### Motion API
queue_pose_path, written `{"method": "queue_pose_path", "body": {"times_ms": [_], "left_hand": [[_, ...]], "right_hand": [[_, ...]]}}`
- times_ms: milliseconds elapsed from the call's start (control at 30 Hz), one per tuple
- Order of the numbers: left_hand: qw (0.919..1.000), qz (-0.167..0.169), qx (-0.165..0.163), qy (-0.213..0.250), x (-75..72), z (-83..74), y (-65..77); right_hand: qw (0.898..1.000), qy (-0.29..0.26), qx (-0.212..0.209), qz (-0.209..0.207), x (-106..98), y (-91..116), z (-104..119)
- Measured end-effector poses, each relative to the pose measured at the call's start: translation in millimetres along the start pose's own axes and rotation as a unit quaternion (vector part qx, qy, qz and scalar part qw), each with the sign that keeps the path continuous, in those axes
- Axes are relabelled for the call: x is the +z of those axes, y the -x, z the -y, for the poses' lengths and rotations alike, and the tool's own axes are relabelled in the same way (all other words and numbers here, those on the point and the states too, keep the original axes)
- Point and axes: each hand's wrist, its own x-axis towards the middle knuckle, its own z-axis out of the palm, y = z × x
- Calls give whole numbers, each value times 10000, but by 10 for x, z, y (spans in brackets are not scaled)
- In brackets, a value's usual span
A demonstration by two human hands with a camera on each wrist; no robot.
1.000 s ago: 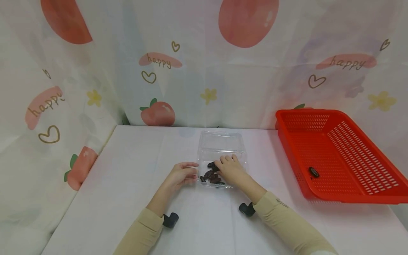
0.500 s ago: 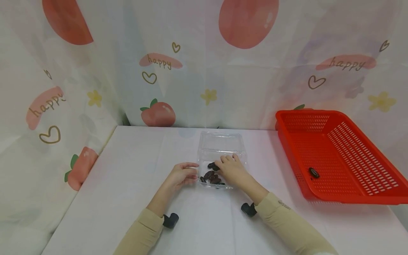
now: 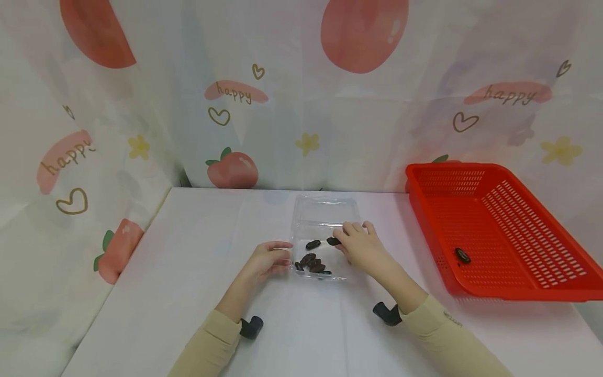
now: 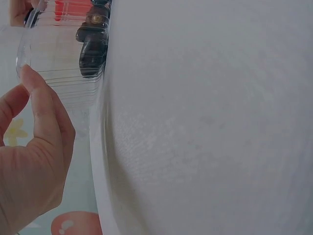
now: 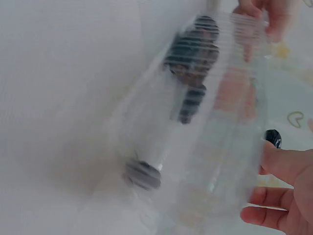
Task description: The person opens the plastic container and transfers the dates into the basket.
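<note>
My right hand (image 3: 365,251) pinches a dark oval piece (image 3: 333,241), shiny and about date-sized, above the right part of a clear hinged plastic box (image 3: 348,271). In the right wrist view this piece (image 5: 274,138) shows at the thumb tip, beyond the box wall. Another dark piece (image 3: 313,244) lies apart in the box, and several brownish-black ones (image 3: 315,264) cluster at its near left corner. My left hand (image 3: 266,259) is at the box's left side. In the left wrist view its nearly straight forefinger (image 4: 41,98) touches the box rim, thumb close beside it.
A red perforated plastic basket (image 3: 513,251) stands on the right of the white-covered table (image 3: 212,225), with one dark oval piece (image 3: 462,255) inside. The box's lid (image 3: 325,210) lies raised toward the back. A printed cloth (image 3: 292,115) hangs behind the table.
My right hand has moved a little to the right and lifted the dark piece away from the one beside it. My left hand has stayed at the box's side.
</note>
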Motion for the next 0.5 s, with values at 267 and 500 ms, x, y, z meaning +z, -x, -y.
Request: {"method": "queue_pose_path", "body": {"times_ms": [267, 500], "left_hand": [[10000, 4, -4, -4, 2, -6, 4], [10000, 10, 8, -47, 1, -10, 9]], "right_hand": [[9988, -100, 424, -211, -247, 260, -199], [9954, -106, 915, -248, -484, 542, -375]]}}
